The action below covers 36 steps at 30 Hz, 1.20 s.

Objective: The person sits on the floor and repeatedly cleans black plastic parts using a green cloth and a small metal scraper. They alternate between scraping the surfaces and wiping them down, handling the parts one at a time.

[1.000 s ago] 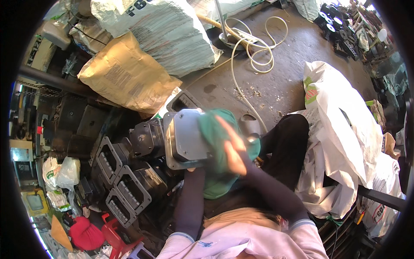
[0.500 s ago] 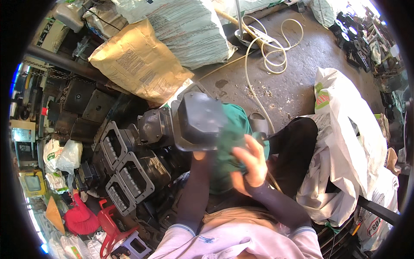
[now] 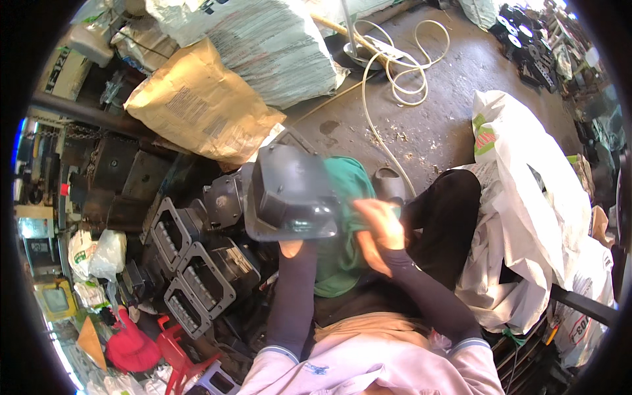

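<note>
Dark box (image 3: 293, 191) held up beside the green cloth (image 3: 341, 253), left hand (image 3: 290, 248) at its near edge

Position: dark box left of centre, in front of the seated person, closed raised side up, its wider rim below. Its right side meets the green cloth in the view; contact between the two cannot be confirmed. Cloth is draped over the lap, beside the bent knee (image 3: 447, 201).

Left hand: mostly hidden under the near rim. Appears to carry the box; finger closure cannot be told.

Right hand (image 3: 382, 230): blurred, over the cloth, part-open with fingers and thumb apart. Not on the box. Whether it pinches any cloth cannot be told.

Surroundings: a second dark box (image 3: 224, 201) just beyond on the left; a group of open frames (image 3: 226, 304) nearer the body, on the same side. Paper bag (image 3: 204, 108) further out; white sack (image 3: 513, 204) by the right side.

Notes on handling (judgement): the step looks like turning the box about over the lap. One-sided support probably lets it tip, so the left palm is best kept under the middle of its weight, with the right hand steadying the far rim during any turn. Cloth folds should be kept flat, clear of the rim, to avoid snagging. Likely hazard: a knock against the second box; a little more clearance on that side would help.
</note>
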Available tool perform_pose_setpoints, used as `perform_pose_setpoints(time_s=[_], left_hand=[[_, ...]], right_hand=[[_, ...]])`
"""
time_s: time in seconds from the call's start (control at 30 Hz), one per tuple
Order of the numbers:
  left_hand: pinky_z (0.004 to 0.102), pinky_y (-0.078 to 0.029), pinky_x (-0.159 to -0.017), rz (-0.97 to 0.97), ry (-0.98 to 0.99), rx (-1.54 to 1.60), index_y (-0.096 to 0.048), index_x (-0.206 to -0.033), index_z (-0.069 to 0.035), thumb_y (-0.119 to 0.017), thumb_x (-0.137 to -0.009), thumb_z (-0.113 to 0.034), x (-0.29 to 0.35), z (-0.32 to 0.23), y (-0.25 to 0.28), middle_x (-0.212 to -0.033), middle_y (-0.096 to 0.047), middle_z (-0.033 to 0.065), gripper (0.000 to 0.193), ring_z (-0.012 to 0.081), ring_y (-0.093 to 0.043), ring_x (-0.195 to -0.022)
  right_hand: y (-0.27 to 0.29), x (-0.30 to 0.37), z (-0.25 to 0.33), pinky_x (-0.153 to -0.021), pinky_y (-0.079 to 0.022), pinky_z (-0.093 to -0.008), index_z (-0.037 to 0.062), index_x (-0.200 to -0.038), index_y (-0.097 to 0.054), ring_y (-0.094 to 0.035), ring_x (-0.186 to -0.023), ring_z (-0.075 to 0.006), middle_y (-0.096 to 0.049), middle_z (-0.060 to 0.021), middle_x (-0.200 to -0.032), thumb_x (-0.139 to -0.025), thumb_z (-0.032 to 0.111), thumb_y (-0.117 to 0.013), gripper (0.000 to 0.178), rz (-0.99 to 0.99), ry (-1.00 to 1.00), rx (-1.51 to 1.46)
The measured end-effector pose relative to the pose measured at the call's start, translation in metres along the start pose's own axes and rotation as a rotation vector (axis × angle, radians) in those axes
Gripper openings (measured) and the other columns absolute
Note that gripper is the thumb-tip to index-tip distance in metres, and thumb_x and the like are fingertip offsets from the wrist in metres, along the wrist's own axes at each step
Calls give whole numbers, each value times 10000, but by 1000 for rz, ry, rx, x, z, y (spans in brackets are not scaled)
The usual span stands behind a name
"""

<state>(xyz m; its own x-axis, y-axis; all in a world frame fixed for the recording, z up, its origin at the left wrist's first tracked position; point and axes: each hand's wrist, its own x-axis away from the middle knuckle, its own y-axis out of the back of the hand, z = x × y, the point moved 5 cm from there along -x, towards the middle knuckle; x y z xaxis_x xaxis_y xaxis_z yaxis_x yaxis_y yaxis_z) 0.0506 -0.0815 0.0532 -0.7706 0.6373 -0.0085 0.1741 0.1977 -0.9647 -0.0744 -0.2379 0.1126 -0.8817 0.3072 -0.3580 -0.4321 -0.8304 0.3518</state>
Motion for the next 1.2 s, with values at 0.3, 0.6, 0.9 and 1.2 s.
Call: perform_pose_setpoints(time_s=[0.3, 0.6, 0.9, 1.2], left_hand=[[348, -344, -1131, -37, 33, -131, -351, -1471, -75, -394, -1062, -419, 12, 33, -12, -1461, -403, 106, 536, 190, -402, -1345], [357, -322, -1162, -44, -1, -135, -313, -1501, -73, -380, -1068, -397, 19, 13, -8, -1505, -364, 111, 545, 195, -369, -1388], [366, -299, -1193, 73, 24, 36, -276, -1530, -70, -365, -1074, -375, -11, -3, -8, -1548, -325, 117, 556, 199, -336, -1431], [375, -277, -1225, 133, 143, 487, -238, -1560, -68, -351, -1081, -353, -9, 8, -19, -1592, -286, 122, 569, 204, -304, -1474]], right_hand=[[-13, -56, 80, -1165, -261, -579, 28, -1302, -624, -474, -1369, -395, -540, -183, -1440, -621, 191, -723, 708, 7, 519, 199], [-22, 0, -10, -1159, -312, -547, 4, -1323, -594, -495, -1347, -409, -555, -207, -1413, -661, 52, -667, 667, 14, 466, 207], [25, -11, 18, -1025, -456, -385, 0, -1313, -580, -608, -1191, -318, -595, -217, -1332, -797, 35, -540, 519, -149, -21, -418], [-7, -20, 34, -837, -554, -426, -5, -1053, -655, -657, -1004, -389, -627, -205, -1174, -625, -7, -724, 434, -123, 106, 118]])
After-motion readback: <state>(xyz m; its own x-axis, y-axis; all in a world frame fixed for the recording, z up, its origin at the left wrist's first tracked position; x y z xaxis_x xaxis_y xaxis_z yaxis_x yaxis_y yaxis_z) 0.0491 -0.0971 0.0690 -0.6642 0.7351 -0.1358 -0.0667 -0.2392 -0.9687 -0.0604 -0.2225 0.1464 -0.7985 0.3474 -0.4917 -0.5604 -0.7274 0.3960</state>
